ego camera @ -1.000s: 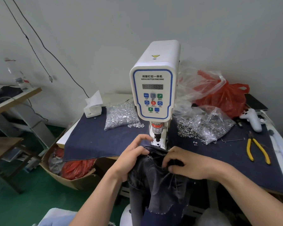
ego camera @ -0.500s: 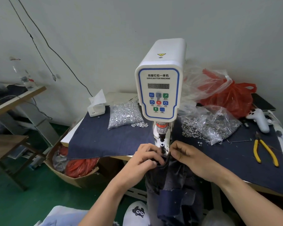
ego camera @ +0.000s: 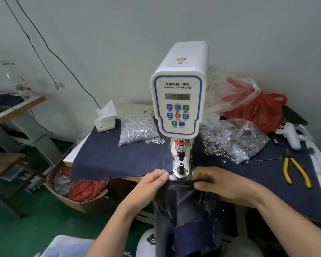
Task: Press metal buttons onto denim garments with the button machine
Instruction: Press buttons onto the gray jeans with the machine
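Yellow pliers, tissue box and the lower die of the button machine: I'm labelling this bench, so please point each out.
yellow pliers point(ego camera: 296, 172): head view, on a yellow handle.
tissue box point(ego camera: 105, 123): head view, on its white front face.
lower die point(ego camera: 180, 168): head view, on its metal post.

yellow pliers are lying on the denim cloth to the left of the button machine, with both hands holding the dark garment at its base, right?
Not quite. The head view shows the yellow pliers lying on the denim cloth to the right of the button machine, not the left. The rest holds: the left hand and right hand both hold the dark garment at the machine's base.
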